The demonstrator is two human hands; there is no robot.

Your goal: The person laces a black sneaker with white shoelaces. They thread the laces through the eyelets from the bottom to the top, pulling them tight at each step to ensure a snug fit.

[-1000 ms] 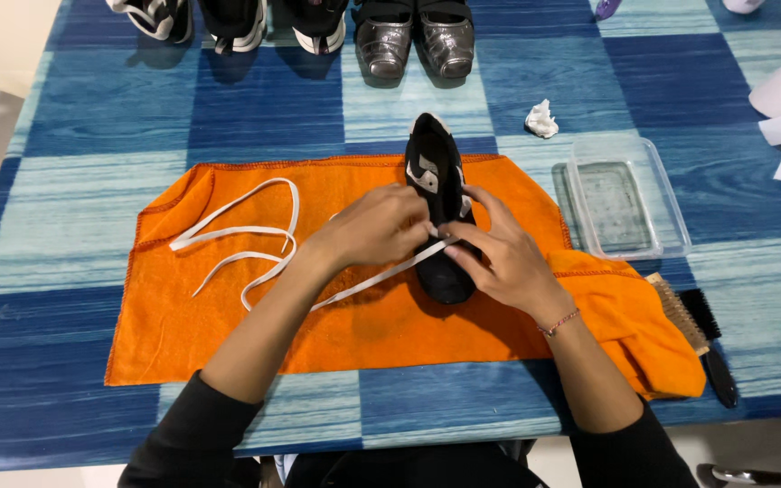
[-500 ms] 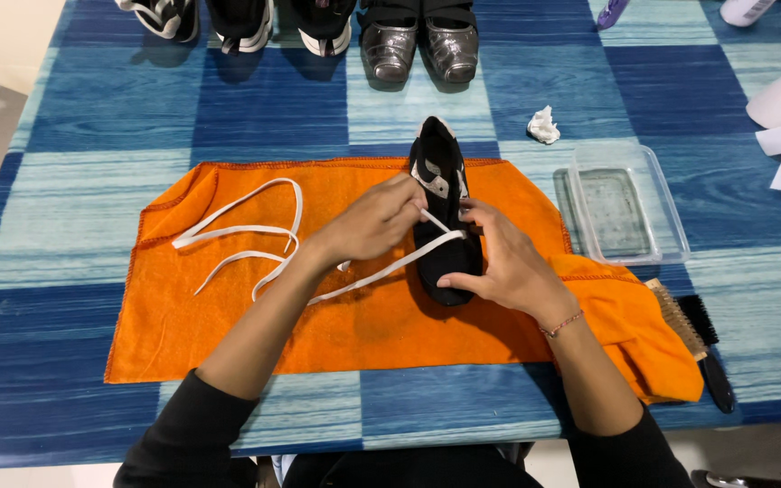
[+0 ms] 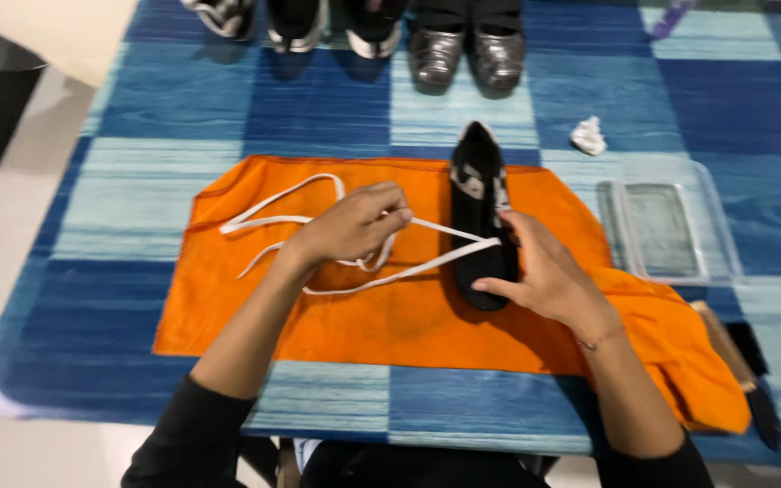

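Note:
A black shoe (image 3: 479,203) with white markings lies on an orange cloth (image 3: 409,316), toe pointing away from me. My right hand (image 3: 535,271) grips the shoe at its heel end and right side. My left hand (image 3: 354,224) is closed around a white shoelace (image 3: 273,217), to the left of the shoe. Two strands of the lace run taut from that hand to the shoe's eyelets. The rest of the lace loops loosely over the cloth further left.
A blue checked tablecloth (image 3: 228,117) covers the table. Several shoes (image 3: 467,54) stand in a row at the far edge. A clear plastic tray (image 3: 671,226) sits right of the cloth, a crumpled white wad (image 3: 588,136) behind it, a brush (image 3: 743,361) at the right front.
My left hand has pulled away from the shoe toward the left, drawing the lace out taut. My right hand stays on the shoe.

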